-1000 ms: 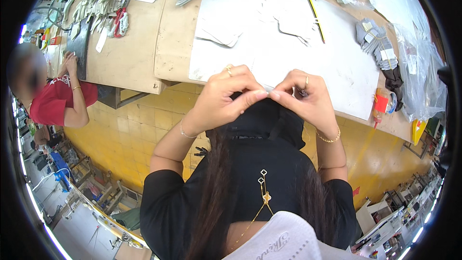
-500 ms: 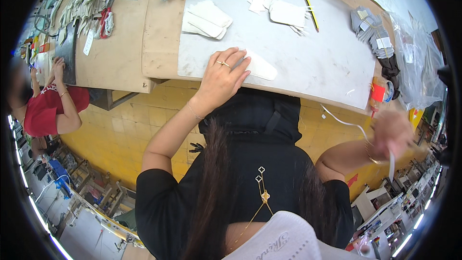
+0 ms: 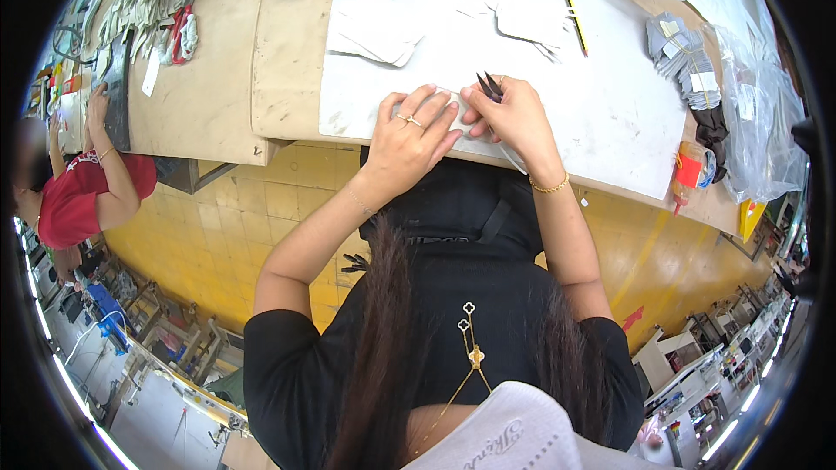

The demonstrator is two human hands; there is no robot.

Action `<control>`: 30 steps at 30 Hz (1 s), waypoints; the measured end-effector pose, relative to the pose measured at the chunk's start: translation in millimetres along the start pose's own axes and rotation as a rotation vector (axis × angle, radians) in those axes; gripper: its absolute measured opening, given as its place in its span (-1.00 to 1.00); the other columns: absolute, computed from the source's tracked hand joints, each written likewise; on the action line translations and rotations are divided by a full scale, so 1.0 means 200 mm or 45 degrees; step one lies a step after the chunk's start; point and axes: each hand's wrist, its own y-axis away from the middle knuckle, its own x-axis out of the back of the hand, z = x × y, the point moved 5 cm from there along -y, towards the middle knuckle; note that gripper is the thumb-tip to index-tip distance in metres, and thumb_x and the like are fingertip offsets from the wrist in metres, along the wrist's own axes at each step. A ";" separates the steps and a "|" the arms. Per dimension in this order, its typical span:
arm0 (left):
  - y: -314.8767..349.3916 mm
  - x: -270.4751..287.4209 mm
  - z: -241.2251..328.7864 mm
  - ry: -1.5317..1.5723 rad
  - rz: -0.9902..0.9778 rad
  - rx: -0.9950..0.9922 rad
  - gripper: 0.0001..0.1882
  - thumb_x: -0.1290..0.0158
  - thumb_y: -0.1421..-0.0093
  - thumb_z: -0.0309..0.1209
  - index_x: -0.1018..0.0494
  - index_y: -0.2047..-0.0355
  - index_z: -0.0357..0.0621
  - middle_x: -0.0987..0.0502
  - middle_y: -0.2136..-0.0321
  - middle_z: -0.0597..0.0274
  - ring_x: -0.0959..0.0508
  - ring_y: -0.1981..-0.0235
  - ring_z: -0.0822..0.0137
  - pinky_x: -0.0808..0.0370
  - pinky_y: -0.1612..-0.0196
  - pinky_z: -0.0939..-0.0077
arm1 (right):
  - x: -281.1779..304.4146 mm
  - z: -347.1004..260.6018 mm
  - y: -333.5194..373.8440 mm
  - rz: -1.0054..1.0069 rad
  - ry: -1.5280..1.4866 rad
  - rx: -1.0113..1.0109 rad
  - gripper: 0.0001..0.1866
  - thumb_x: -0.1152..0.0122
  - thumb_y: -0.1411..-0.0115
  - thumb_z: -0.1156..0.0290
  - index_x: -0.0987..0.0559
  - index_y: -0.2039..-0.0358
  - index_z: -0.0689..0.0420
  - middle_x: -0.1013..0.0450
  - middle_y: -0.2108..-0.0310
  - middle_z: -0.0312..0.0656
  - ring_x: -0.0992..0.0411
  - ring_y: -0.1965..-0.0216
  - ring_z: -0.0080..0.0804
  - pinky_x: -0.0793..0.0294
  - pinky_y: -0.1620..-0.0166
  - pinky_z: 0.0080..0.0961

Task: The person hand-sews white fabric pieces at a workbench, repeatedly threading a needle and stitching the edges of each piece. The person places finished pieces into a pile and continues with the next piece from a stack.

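Our right hand has returned, its fingers grasping black snips. Our left hand lies with fingers spread; both now work together.

A black short-sleeved top and gold necklace are worn.
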 end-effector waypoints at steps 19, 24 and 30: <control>-0.04 0.02 0.01 -0.045 -0.087 0.005 -0.63 -0.28 -0.14 -0.29 -0.56 0.06 -0.13 -0.53 -0.11 0.18 -0.48 -0.14 0.19 -0.36 -0.11 0.13 | 0.06 0.02 0.06 0.118 0.247 0.032 -0.70 -0.32 -0.28 0.23 -0.64 0.39 0.26 -0.56 0.60 -0.24 -0.49 0.62 -0.59 -0.49 0.48 -0.60; -0.04 0.01 0.02 -0.050 -0.128 0.044 -0.56 -0.29 -0.14 -0.31 -0.53 -0.03 -0.10 -0.53 -0.13 0.22 -0.46 -0.16 0.20 -0.31 -0.18 0.18 | 0.19 0.14 0.19 0.204 0.243 -0.065 -0.66 -0.32 -0.26 0.21 -0.66 0.40 0.30 -0.56 0.64 -0.22 -0.53 0.63 -0.54 -0.51 0.45 -0.54; -0.06 0.00 0.04 -0.121 -0.140 0.039 -0.49 -0.24 -0.14 -0.32 -0.51 -0.13 -0.06 -0.54 -0.08 0.21 -0.45 -0.14 0.19 -0.31 -0.16 0.18 | 0.20 0.19 0.21 0.253 0.312 -0.058 -0.65 -0.33 -0.26 0.18 -0.64 0.42 0.28 -0.50 0.67 -0.22 -0.46 0.66 -0.53 -0.46 0.49 -0.55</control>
